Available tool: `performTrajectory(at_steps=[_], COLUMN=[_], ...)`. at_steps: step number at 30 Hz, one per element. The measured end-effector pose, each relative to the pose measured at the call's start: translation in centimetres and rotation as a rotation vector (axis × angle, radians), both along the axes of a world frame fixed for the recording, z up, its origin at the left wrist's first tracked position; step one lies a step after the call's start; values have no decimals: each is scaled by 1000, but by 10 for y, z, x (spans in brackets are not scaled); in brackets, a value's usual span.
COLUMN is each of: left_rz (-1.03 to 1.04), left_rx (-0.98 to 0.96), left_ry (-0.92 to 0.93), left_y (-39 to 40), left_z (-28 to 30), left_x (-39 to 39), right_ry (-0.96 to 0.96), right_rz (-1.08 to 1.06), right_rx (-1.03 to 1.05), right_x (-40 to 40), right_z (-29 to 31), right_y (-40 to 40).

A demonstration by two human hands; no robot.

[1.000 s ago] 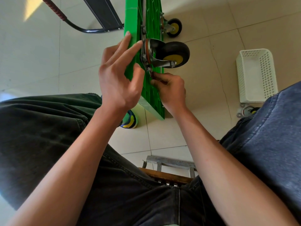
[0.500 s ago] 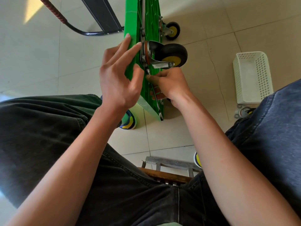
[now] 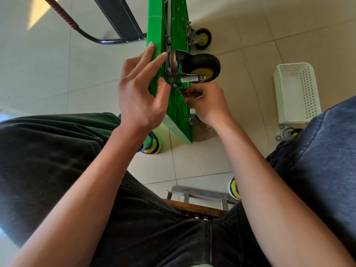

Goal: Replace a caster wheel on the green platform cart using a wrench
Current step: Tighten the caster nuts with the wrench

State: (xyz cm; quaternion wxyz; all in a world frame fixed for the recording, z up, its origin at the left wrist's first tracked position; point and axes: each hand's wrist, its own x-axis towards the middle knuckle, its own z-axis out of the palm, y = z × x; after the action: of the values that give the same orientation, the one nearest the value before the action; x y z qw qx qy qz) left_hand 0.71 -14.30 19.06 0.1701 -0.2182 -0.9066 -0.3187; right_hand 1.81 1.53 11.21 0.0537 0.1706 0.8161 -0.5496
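The green platform cart (image 3: 178, 26) stands on its edge on the floor, underside facing right. A black caster wheel (image 3: 202, 68) with a yellow hub sits on its metal plate against the cart. My left hand (image 3: 140, 91) rests on the cart's edge with straight fingers, thumb near the plate. My right hand (image 3: 206, 102) grips a thin metal wrench (image 3: 181, 88) whose head reaches the bolt at the plate's lower corner. A second caster (image 3: 202, 38) is mounted farther up the cart.
A white perforated basket (image 3: 296, 93) lies on the tiled floor at right, with a loose caster (image 3: 287, 133) just below it. The cart's black handle (image 3: 92, 38) lies at upper left. My legs flank a wooden stool (image 3: 194, 208); shoes show near the cart's bottom.
My right hand has lifted away from the cart's face and turned, swinging the wrench handle out from lying down along the underside. The left hand has stayed put.
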Motion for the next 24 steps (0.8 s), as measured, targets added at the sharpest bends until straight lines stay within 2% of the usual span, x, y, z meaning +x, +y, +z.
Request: performTrajectory(at_steps=[5, 9, 16, 24], left_rz=[-7, -7, -10, -6], left_rx=[-4, -4, 15, 26], left_ry=[10, 26, 39, 24], left_y=[0, 0, -1, 0], left_z=[0, 0, -4, -5], left_x=[0, -1, -2, -2], right_ry=[241, 324, 366, 300], right_rz=[-57, -105, -115, -151], right_rx=[15, -59, -85, -138], right_x=[6, 8, 4, 5], right_z=[-18, -25, -24, -24], right_y=[-11, -18, -27, -30])
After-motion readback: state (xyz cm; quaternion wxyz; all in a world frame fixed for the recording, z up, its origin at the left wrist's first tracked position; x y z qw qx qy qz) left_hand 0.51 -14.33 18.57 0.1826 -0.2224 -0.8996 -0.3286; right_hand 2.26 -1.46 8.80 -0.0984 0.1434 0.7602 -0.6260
